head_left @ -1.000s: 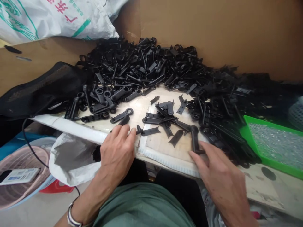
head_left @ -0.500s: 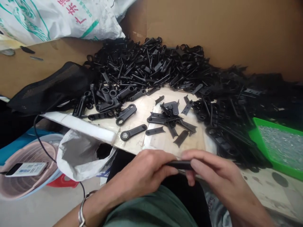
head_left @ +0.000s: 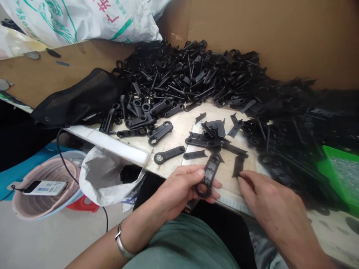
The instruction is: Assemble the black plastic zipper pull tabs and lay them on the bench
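Note:
My left hand (head_left: 186, 188) is closed around a black plastic arm with a ring at its end (head_left: 211, 172). The arm stands nearly upright in the picture, ribbed hollow side towards me and ring downwards, thumb along its edge. Over the table's front part, my right hand (head_left: 273, 200) has its fingertips closed at the lower end of a flat black plastic strip (head_left: 238, 165). Between and beyond the hands lies a small heap of similar strips (head_left: 234, 148). Left of that heap rests another ringed arm (head_left: 169, 154).
A large pile of black plastic parts (head_left: 179, 80) covers the back of the table. At right stands a green tray (head_left: 332, 155) of small shiny pieces. A white sack (head_left: 94, 179) and a pink basket (head_left: 21, 203) with a white device (head_left: 46, 188) are below left.
My hands have moved apart. The left hand has turned the black arm so its hollow side shows; the right has let go of it and reached a flat strip. The view has shifted slightly.

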Motion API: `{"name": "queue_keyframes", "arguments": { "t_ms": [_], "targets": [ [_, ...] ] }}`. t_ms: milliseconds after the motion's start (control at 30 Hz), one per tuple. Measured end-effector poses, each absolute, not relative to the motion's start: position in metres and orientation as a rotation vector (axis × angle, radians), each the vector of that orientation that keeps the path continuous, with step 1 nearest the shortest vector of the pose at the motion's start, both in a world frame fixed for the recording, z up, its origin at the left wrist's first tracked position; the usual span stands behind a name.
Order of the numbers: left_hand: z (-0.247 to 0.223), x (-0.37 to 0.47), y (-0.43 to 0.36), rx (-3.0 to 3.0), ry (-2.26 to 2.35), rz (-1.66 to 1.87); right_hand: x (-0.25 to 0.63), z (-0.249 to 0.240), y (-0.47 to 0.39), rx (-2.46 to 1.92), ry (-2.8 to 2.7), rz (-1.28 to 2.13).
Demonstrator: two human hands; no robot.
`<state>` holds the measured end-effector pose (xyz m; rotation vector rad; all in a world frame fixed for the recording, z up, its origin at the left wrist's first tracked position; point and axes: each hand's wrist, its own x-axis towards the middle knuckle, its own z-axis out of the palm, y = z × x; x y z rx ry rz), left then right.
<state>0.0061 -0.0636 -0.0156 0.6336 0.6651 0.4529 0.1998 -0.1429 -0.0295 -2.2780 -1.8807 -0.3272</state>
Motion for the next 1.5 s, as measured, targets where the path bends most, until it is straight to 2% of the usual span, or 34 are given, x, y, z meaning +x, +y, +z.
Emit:
{"name": "queue_keyframes", "arguments": {
  "t_ms": [100,267,400,533,633,733,800,1000,1500],
  "targets": [
    [-0.016,0.008,-0.062,0.580,0.653,0.461,0.204,-0.023,-0.145,-2.301,-1.923,-0.236],
    [-0.013,0.007,-0.063,0.675,0.652,0.441,0.193,-0.014,-0.125,-2.680,-1.800,-0.143],
    [-0.014,0.002,-0.065,0.733,0.685,0.503,0.194,-0.007,-0.124,-2.682,-1.814,-0.100],
    [-0.020,0.004,-0.065,0.763,0.690,0.562,0.200,-0.002,-0.141,-2.371,-1.642,-0.027],
    [-0.020,0.012,-0.067,0.751,0.675,0.594,0.195,-0.001,-0.156,-1.983,-1.265,0.333],
    [-0.018,0.022,-0.070,0.697,0.621,0.626,0.181,-0.004,-0.161,-1.739,-0.809,0.774],
    [-0.018,0.026,-0.072,0.695,0.567,0.650,0.171,-0.007,-0.159,-1.611,-0.650,0.937],
    [-0.021,0.024,-0.076,0.751,0.478,0.701,0.155,-0.013,-0.138,-1.547,-0.684,0.876],
    [-0.025,0.022,-0.075,1.042,0.503,0.729,0.164,-0.002,-0.129,-1.781,-1.035,0.925]
  ]
}}
